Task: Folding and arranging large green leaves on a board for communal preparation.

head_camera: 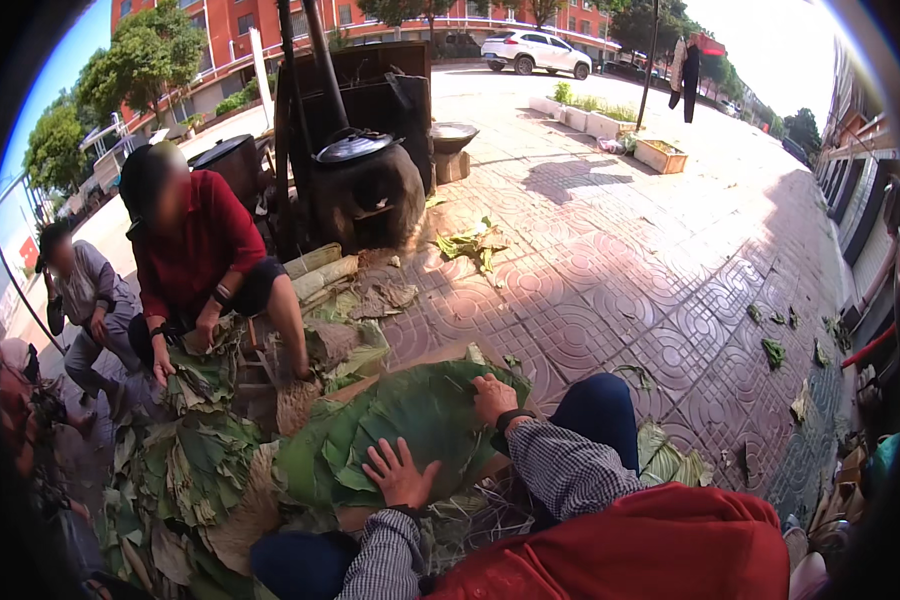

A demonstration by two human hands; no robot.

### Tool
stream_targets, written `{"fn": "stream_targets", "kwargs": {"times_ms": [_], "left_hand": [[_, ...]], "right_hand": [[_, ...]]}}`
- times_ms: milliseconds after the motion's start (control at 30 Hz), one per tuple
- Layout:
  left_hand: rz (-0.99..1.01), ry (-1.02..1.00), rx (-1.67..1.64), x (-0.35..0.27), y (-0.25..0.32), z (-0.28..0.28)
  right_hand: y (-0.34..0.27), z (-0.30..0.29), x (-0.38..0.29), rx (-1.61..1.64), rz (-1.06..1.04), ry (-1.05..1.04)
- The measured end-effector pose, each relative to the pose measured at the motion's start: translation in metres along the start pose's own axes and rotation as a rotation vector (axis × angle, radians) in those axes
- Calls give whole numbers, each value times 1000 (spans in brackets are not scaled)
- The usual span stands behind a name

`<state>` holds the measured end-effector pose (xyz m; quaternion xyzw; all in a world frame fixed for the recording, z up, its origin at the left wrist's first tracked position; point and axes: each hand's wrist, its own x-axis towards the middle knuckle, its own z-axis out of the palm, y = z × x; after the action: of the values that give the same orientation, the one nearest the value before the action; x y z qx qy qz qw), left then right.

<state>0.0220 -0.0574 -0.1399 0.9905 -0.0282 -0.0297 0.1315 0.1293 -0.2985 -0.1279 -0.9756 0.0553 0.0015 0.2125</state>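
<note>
Before my knees lies a layered stack of large green lotus leaves [397,405], fanned out on what looks like cardboard. My left hand [403,474] rests flat on the near part of the stack, fingers spread, holding nothing. At the right end, my right hand [493,400] has its fingers curled over the leaf edge, and the thumb is hidden. To the left spreads a heap of wilted green and brown leaves [187,465]. Pale stringy stems [487,510] lie between my legs, partly covered by my sleeves.
A person in a red shirt [195,247] sits opposite, handling leaves; another person [90,307] sits farther left. Behind stands a clay stove [367,195] with a lidded pot [355,146]. Leaf scraps [471,244] lie on the patterned paving [592,300]. A bundle of folded leaves [667,457] lies beside my right knee.
</note>
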Motion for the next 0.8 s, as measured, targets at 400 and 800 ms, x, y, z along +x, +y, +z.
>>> {"fn": "stream_targets", "kwargs": {"times_ms": [400, 800], "left_hand": [[-18, -14, 47, 3, -2, 10], [-14, -32, 38, 3, -1, 6]], "right_hand": [[20, -7, 21, 14, 42, 88], [-26, -11, -1, -123, -314, 343]]}}
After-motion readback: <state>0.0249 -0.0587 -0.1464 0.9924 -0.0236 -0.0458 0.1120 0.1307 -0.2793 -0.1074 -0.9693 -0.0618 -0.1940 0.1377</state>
